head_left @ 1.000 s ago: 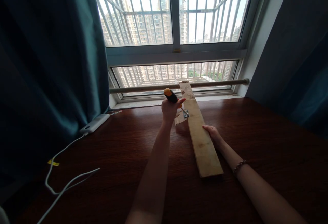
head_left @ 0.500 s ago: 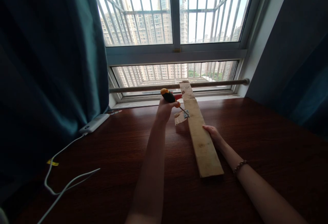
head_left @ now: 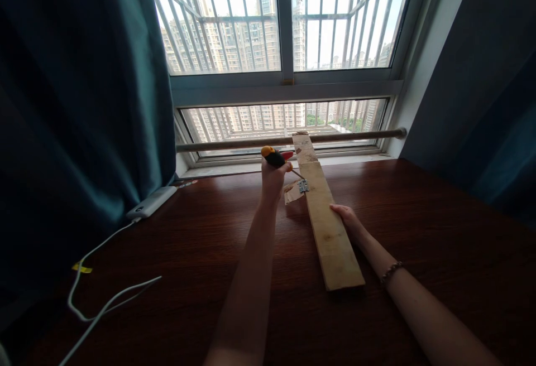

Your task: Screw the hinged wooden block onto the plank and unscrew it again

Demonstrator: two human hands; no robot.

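My left hand (head_left: 274, 175) is closed round the yellow-and-black handle of a screwdriver (head_left: 273, 157). Its thin shaft slants down to the right, and the tip is at the upper edge of a small metal hinge (head_left: 303, 186). That hinge lies on the left edge of a long wooden board (head_left: 329, 226) and on a short wood piece (head_left: 293, 193) beside it. My right hand (head_left: 347, 216) grips the board's right edge, its underside fingers hidden. Something red (head_left: 287, 155) shows behind the screwdriver handle; I cannot make out what it is.
The board lies on a dark red-brown wooden surface (head_left: 188, 265), its far end near a horizontal rail (head_left: 234, 144) before the barred window. At left are a white power strip or power bank (head_left: 151, 203), a white cable (head_left: 94, 316), a yellow tag (head_left: 82, 268) and a dark curtain (head_left: 125, 87).
The screwdriver tip has moved up from the hinge's middle to its upper edge, uncovering more of the hinge. My left forearm has shifted slightly right. My right hand stays on the board.
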